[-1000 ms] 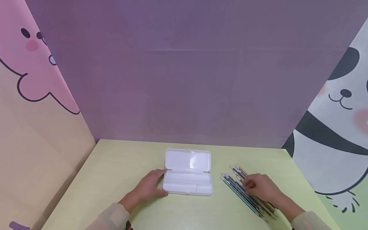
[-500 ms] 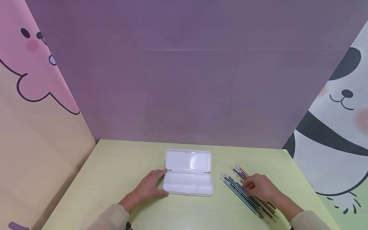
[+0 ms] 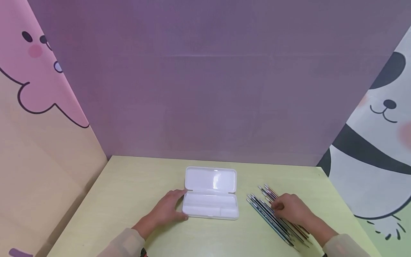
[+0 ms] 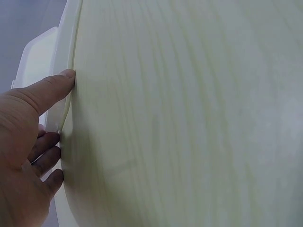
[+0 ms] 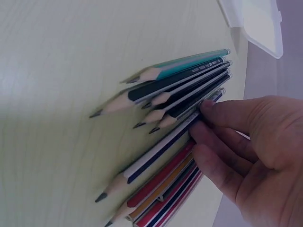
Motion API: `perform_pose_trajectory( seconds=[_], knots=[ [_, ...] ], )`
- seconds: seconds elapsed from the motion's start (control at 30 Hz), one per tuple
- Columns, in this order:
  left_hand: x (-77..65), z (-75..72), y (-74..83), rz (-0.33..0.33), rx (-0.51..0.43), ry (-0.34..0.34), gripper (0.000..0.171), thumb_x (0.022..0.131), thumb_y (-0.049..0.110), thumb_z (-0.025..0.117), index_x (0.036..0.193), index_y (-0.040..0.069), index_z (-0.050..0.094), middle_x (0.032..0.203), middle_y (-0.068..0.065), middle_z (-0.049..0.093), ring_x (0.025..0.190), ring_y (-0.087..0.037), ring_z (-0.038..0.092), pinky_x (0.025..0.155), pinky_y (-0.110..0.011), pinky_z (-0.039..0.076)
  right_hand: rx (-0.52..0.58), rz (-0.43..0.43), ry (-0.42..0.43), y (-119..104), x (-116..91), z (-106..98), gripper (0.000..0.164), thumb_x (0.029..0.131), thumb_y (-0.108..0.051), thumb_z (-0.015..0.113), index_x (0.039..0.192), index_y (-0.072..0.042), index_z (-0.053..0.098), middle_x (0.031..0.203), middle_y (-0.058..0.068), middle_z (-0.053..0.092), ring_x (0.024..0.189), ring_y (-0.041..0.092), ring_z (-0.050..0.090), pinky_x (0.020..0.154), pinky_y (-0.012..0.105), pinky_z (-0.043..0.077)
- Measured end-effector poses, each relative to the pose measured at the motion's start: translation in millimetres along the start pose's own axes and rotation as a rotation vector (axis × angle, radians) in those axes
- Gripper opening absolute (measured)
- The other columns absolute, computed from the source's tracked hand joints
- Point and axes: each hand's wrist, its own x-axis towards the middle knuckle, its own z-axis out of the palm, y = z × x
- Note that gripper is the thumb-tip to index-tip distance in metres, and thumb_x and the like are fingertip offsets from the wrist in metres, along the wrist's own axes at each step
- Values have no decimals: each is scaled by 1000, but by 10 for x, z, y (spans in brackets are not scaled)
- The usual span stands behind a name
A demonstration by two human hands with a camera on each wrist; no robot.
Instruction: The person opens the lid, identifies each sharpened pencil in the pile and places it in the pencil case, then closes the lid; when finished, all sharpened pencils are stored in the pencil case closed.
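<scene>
A white plastic pencil case lies with its lid raised in the middle of the table, its compartments bare. My left hand holds the case's left end, thumb at the front edge and forefinger near the hinge; the left wrist view shows the thumb against its wall. To the right, my right hand is over a bunch of pencils. In the right wrist view, thumb and fingers pinch a white-and-blue striped pencil. Green and dark pencils lie on one side of it, red and yellow ones on the other.
The pale wooden table meets a purple backdrop at its far edge. Side panels carry a pink cartoon figure on the left and a panda on the right.
Both hands stay almost where they were. The view has shifted slightly; the case and pencils show no clear movement on the table.
</scene>
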Motion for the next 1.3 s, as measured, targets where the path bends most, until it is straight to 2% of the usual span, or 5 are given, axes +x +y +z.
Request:
perform_pose_trajectory(
  seconds=[0.27, 0.57, 0.87, 1.13, 1.3],
  knots=[
    [-6, 11, -14, -3, 5, -1, 89, 75, 31, 91, 149, 7, 50, 145, -11, 58, 132, -32, 52, 113, -54, 45, 43, -21, 4, -7, -9, -35, 14, 82, -7, 79, 95, -11, 80, 92, -1, 76, 81, 13, 68, 70, 32, 60],
    [5, 15, -23, -18, 6, -8, 90, 74, 31, 91, 150, 7, 49, 146, -12, 57, 134, -33, 51, 114, -54, 44, 170, -132, 26, -113, 27, -258, 19, 91, -12, 74, 108, -6, 78, 104, 6, 77, 88, 13, 70, 69, 25, 58],
    [21, -34, 35, -15, 27, -27, 90, 74, 30, 92, 149, 5, 49, 143, -13, 58, 131, -32, 52, 114, -53, 44, 382, -172, -46, -509, 264, -327, 25, 96, -10, 69, 118, 1, 73, 103, 13, 73, 77, 23, 67, 64, 34, 61],
    [82, -18, 4, -11, 70, -48, 90, 74, 32, 91, 149, 6, 50, 142, -10, 57, 132, -31, 51, 115, -52, 44, 419, -238, -96, -924, 603, -253, 23, 95, -10, 71, 116, -1, 74, 105, 16, 74, 88, 23, 69, 71, 42, 64],
    [84, -24, 1, -19, 53, -56, 90, 74, 32, 91, 149, 6, 49, 144, -11, 56, 134, -32, 50, 115, -53, 44, 410, -244, -130, -1135, 819, -115, 20, 96, -10, 72, 114, -5, 76, 106, 13, 75, 85, 20, 68, 70, 37, 63]
  ],
)
